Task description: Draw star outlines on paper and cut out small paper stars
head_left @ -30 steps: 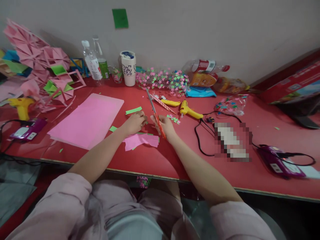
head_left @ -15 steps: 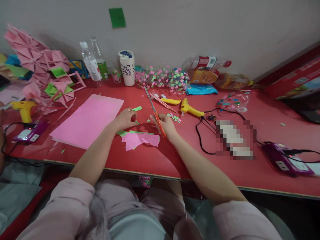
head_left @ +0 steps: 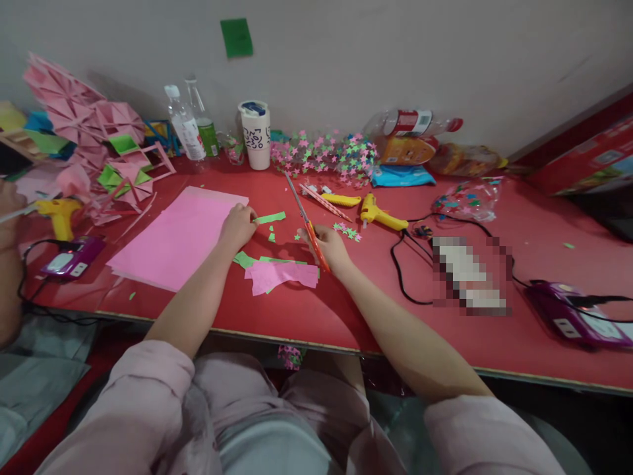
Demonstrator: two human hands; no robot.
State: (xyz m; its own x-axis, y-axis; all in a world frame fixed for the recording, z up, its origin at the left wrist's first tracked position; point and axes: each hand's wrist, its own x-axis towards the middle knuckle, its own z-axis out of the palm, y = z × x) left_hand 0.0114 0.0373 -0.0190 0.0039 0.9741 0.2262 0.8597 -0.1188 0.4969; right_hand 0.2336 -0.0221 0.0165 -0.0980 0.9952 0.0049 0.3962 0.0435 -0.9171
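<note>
My right hand (head_left: 332, 251) is wrapped round orange-handled scissors (head_left: 302, 214), whose blades point away toward the wall and look closed. My left hand (head_left: 239, 227) rests over the right edge of the pink paper sheets (head_left: 171, 237), its fingers pinched at the left end of a green paper strip (head_left: 271, 218). The thumb side is partly hidden. Small green scraps (head_left: 271, 236) lie between the hands. Nearer the front edge are pink paper strips (head_left: 281, 276) over green paper (head_left: 243, 260). Small paper stars (head_left: 347, 231) lie just beyond my right hand.
Behind the hands are a yellow cutter (head_left: 341, 200), a yellow glue gun (head_left: 380, 214) and a white tumbler (head_left: 256, 135). A clear bottle filled with stars (head_left: 321, 155) lies by the wall. Black cords (head_left: 395, 264) cross the right side. Another person's arm (head_left: 8, 277) is at far left.
My left hand has moved left and slightly away, from the small green scraps to the green strip's end. The scraps now lie loose on the table. My right hand still holds the scissors.
</note>
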